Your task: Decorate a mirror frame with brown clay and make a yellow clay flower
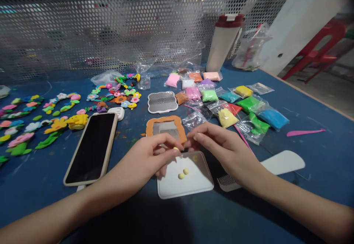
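Observation:
My left hand (152, 155) is closed in a pinch, with a small pale yellow clay ball (176, 148) between thumb and forefinger. Just to its right, my right hand (221, 144) has its fingertips pressed together; what they hold, if anything, is too small to make out. Below both hands lies a white rounded tray (168, 188) bearing yellow balls (183, 173) and a small yellow piece near its far edge. Behind the fingertips is a mirror (164, 129) framed in orange clay, partly hidden by my left hand. A second mirror (162, 102) with a bare white rim lies farther back.
A phone (92, 148) lies at left beside many colourful clay figures (55, 126). Bagged clay packets (226, 117) spread behind my right hand. A white comb (284, 162) passes under my right wrist; a pink tool (305, 132) lies beyond. A tumbler (224, 44) stands by the perforated metal screen (110, 26).

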`<state>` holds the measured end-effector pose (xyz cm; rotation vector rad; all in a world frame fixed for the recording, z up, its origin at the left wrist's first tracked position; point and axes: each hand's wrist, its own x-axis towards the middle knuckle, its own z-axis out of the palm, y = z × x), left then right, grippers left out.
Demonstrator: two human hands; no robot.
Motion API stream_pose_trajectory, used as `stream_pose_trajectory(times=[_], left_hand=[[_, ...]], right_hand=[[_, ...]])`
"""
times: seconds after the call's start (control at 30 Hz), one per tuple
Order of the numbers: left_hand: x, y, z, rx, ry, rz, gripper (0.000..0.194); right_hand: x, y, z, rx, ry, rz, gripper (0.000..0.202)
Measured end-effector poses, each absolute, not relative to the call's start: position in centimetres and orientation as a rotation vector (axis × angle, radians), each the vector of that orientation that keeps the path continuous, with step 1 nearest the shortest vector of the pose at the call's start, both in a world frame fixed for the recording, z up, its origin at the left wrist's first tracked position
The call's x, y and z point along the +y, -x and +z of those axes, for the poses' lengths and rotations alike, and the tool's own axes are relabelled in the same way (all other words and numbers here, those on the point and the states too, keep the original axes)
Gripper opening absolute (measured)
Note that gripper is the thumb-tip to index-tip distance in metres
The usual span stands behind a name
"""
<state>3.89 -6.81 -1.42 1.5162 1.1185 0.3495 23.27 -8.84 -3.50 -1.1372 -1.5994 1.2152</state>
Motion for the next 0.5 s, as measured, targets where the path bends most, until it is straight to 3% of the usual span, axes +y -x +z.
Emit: stream_pose_trajectory(times=[0.1, 0.2, 0.37, 0.5], left_hand=[[-6.9, -3.8, -1.7, 1.169, -1.809, 0.359, 0.018], [-7.0, -3.7, -2.2, 1.157, -2.195, 0.363, 0.004], [-7.5, -3.6, -3.1, 1.133, -2.762, 0.131, 0.022], [-7.6, -3.6, -3.6, 1.09, -2.937, 0.112, 0.022]], right_hand=[[-8.7, -23.3, -3.5, -1.671, 1.2, 1.116, 0.009], [-8.7, -23.5, -3.6, -1.671, 1.138, 1.129, 0.002], [-8.7, -23.9, -3.6, -1.695, 1.196, 1.141, 0.009], [-8.6, -24.2, -3.3, -1.846, 1.22, 1.026, 0.005]])
